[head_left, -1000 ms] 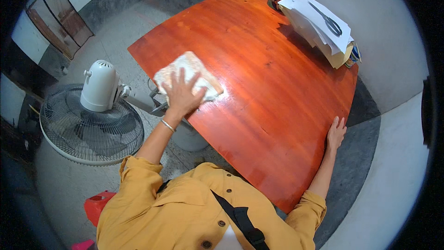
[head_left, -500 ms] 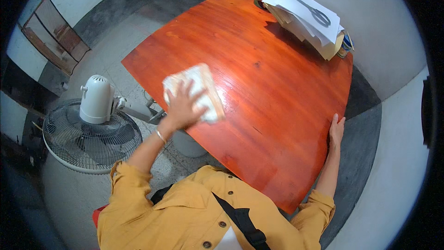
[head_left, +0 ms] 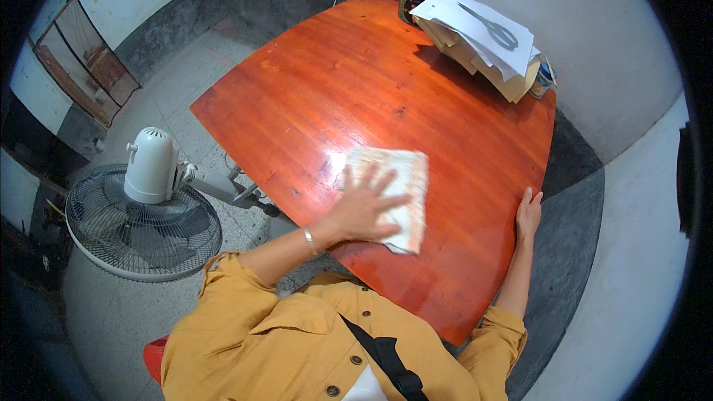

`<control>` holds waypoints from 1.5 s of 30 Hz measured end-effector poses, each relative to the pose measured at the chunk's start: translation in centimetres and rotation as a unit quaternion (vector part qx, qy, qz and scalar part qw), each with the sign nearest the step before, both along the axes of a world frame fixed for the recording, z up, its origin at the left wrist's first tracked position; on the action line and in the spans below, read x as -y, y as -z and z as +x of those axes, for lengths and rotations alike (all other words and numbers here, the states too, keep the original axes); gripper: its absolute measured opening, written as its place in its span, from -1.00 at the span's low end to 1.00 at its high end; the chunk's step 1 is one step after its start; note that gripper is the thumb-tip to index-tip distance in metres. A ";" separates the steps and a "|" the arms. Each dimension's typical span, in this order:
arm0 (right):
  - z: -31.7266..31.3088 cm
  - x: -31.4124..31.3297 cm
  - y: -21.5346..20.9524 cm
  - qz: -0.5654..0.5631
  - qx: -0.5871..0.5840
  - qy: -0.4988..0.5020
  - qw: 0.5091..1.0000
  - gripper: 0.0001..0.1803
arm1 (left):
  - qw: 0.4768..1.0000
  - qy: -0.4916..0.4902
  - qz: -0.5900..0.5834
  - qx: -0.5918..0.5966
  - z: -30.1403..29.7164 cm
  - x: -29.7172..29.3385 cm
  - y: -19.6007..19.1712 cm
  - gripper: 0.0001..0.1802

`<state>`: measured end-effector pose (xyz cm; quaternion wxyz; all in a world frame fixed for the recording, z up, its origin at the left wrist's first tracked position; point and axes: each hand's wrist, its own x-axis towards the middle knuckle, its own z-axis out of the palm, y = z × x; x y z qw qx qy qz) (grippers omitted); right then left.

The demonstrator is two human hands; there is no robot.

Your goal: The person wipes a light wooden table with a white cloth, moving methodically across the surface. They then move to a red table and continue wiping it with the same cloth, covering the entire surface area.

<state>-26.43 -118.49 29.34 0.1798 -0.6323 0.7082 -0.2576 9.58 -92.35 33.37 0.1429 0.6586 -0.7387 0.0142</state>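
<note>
Spread flat, my left hand [head_left: 371, 204] presses on a folded white cloth [head_left: 407, 197] with peach-coloured edges. The cloth lies on the glossy red-brown wooden table [head_left: 319, 96], near its front part. A bracelet circles my left wrist. At the table's right edge rests my right hand [head_left: 528, 215], its thumb and a fingertip showing along the rim. The rest of its fingers are hidden, and nothing else can be seen in it.
Grey scissors [head_left: 494, 28] lie on a stack of papers [head_left: 512, 67] at the far right corner. A dark tin [head_left: 413, 4] and a small blue tin [head_left: 544, 80] flank the stack. Left of the table stands a white fan [head_left: 152, 167]. Walls border the far and right sides.
My left hand has slid the cloth rightward and toward me across the tabletop. My right hand stays at the table's edge. The whole view has shifted slightly.
</note>
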 end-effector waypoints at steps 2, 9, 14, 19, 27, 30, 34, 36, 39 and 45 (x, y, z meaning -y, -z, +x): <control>0.1 0.1 0.0 -0.004 0.003 0.004 1.000 -0.17 | 0.995 -0.090 -0.015 0.037 3.8 -0.7 0.4 -0.24; 1.9 -0.7 -0.9 0.026 -0.019 0.013 0.999 -0.11 | 0.927 -0.376 0.000 -0.003 15.2 4.5 -0.5 -0.29; 1.4 -0.4 -0.7 0.005 -0.014 0.007 1.000 -0.11 | 0.992 -0.126 0.030 -0.002 5.5 7.1 -0.1 -0.29; 0.3 -0.3 -0.5 -0.005 -0.009 0.011 1.000 -0.12 | 0.980 0.194 0.028 -0.037 -1.0 1.3 -1.3 -0.32; 2.5 -1.4 -2.4 0.049 -0.042 0.030 0.997 -0.12 | 0.970 -0.238 0.039 0.014 14.5 8.2 -0.9 -0.24; 2.4 -0.5 -1.6 0.046 -0.053 0.028 0.997 -0.13 | 0.970 -0.241 0.021 0.007 14.4 12.4 0.3 -0.26; 1.6 -0.7 -1.3 0.022 -0.034 0.019 0.999 -0.14 | 0.999 0.029 -0.020 0.034 3.1 11.8 0.4 -0.31; 1.1 -0.6 -1.0 0.011 -0.025 0.020 0.999 -0.14 | 0.985 0.168 -0.018 0.021 -0.8 8.3 0.1 -0.31; 1.1 -0.7 -0.5 -0.001 -0.018 0.017 1.000 -0.14 | 0.971 0.235 0.032 -0.004 -0.3 4.3 -1.0 -0.29; 2.1 -1.7 -2.1 0.019 -0.058 0.041 0.997 -0.12 | 0.995 -0.099 0.027 0.015 12.5 9.3 -0.1 -0.25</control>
